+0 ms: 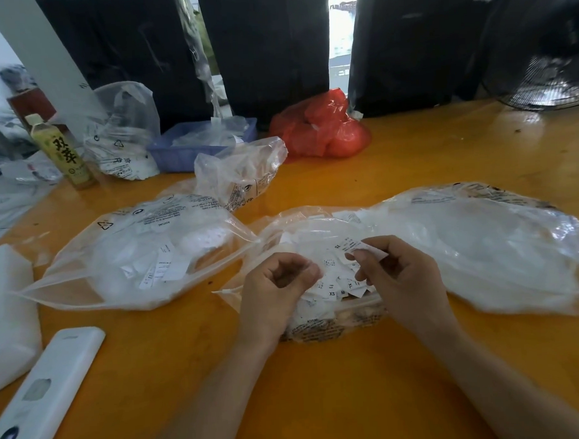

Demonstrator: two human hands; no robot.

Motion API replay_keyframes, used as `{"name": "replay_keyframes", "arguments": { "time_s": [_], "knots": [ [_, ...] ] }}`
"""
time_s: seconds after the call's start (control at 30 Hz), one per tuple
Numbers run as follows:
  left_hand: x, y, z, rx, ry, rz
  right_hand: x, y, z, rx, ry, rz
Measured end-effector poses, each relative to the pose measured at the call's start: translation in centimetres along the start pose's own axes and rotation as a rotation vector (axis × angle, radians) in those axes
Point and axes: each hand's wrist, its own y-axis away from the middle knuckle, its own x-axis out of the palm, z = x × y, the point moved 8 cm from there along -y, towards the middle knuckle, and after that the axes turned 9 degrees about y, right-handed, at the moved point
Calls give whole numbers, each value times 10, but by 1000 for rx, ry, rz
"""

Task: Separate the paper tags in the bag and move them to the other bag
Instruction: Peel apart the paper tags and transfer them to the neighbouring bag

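Orange worktop (410, 156), clear plastic bags across it. Right hand (398, 274): grip pinching a paper tag (356, 246) above the open bag (315, 238) of loose tags. Left hand (277, 285): grip curled, empty, over that bag's mouth. Second bag (135, 257) lies left, tags inside.

Red bag (321, 126), blue tray (177, 154), tea bottle (61, 151), white remote (46, 392), fan (538, 46) on/by orange table (443, 148).

My table (410, 156): orange. Tags (336, 283): white, black print. Bags (479, 245): clear. Far bag (321, 126): red. Tray (177, 154): blue.
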Motion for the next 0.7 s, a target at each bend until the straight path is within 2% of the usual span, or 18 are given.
{"name": "replay_keyframes", "arguments": {
  "time_s": [0.2, 0.7],
  "knots": [
    [3, 1, 1, 33, -118, 42, 7, 1, 6, -102, 101, 44],
    [3, 1, 5, 15, -166, 39, 10, 2, 14, -272, 335, 51]
  ]
}}
